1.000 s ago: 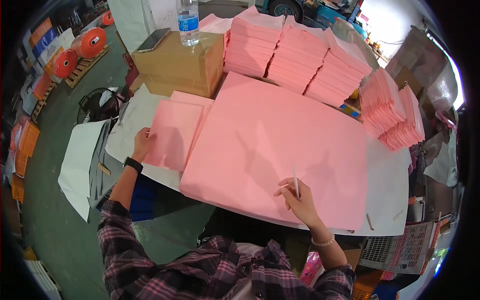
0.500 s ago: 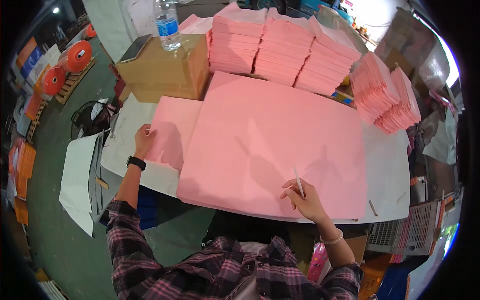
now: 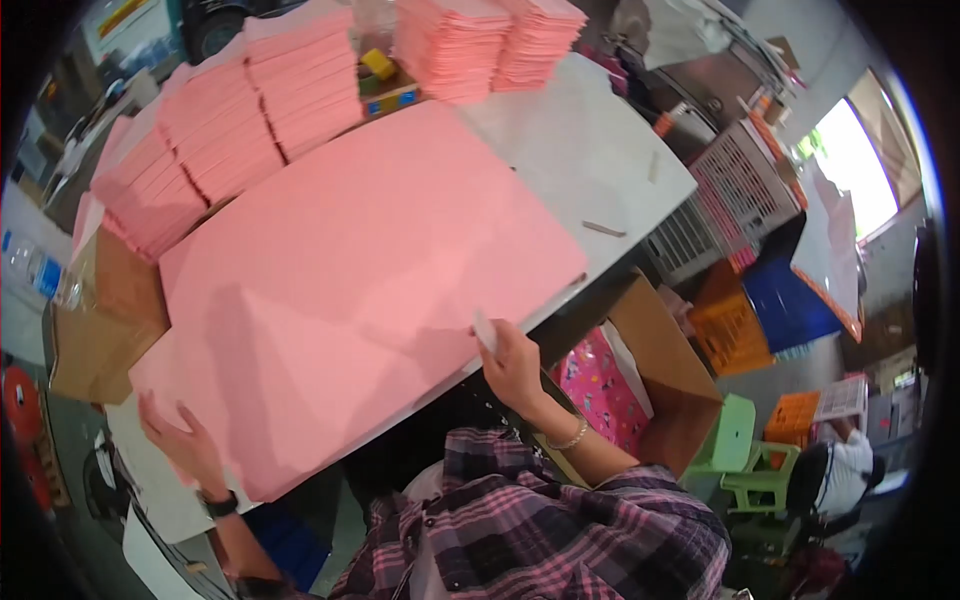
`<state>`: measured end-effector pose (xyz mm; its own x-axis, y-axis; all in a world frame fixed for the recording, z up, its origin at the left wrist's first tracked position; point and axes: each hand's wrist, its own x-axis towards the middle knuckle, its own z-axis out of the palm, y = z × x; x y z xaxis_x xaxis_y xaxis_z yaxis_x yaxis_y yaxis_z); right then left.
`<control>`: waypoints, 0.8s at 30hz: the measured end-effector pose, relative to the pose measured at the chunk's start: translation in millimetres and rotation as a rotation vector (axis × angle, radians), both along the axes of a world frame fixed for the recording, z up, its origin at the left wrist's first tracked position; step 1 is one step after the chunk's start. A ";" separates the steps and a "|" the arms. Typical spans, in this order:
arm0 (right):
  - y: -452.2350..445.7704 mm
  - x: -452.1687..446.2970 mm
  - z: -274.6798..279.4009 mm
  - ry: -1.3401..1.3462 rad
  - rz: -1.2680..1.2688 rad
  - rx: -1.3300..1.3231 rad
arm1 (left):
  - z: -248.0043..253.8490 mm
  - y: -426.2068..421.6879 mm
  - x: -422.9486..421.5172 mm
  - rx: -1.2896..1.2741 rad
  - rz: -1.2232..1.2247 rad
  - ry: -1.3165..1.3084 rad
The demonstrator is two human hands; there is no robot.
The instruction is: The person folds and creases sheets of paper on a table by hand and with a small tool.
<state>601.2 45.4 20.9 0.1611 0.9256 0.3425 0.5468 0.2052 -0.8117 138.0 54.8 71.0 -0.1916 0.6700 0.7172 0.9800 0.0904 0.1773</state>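
Note:
A large pink sheet (image 3: pixel 370 270) lies flat on the white table, on top of what looks like a thin stack. My left hand (image 3: pixel 187 447) is at its left end, fingers spread with nothing held. Whether the fingertips touch the pink material I cannot tell. My right hand (image 3: pixel 513 368) is over the near edge of the sheet, its fingers closed around a slim flat white stick (image 3: pixel 485 330). The stick points up and away from me, and its lower part is hidden in the hand.
Tall stacks of folded pink pieces (image 3: pixel 215 120) line the far edge, with more stacks (image 3: pixel 455 50) beyond. A cardboard box (image 3: pixel 125 315) with a water bottle (image 3: pixel 40 270) stands left. An open carton (image 3: pixel 660 375) sits below the near edge; a person (image 3: pixel 835 475) is at far right.
My view has swung to the right. My left hand has gone from curled fingers at the smaller pink piece to spread fingers. The right hand still holds the white stick.

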 end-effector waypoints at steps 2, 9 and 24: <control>-8.6 26.5 -17.5 -0.082 -0.278 0.063 | 2.2 -6.0 73.9 -0.124 -0.183 -0.104; -10.8 77.3 -31.2 0.420 -0.626 0.068 | -19.7 -9.0 320.4 -0.438 -0.868 -0.155; -16.2 79.0 -46.0 0.697 -0.656 -0.002 | -51.3 50.5 429.9 -0.447 -0.749 0.378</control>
<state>680.2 29.1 -25.1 0.8146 0.5794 -0.0277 -0.0537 0.0278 -0.9982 567.9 105.3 19.6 0.5915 0.7517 0.2915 0.7959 -0.6022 -0.0623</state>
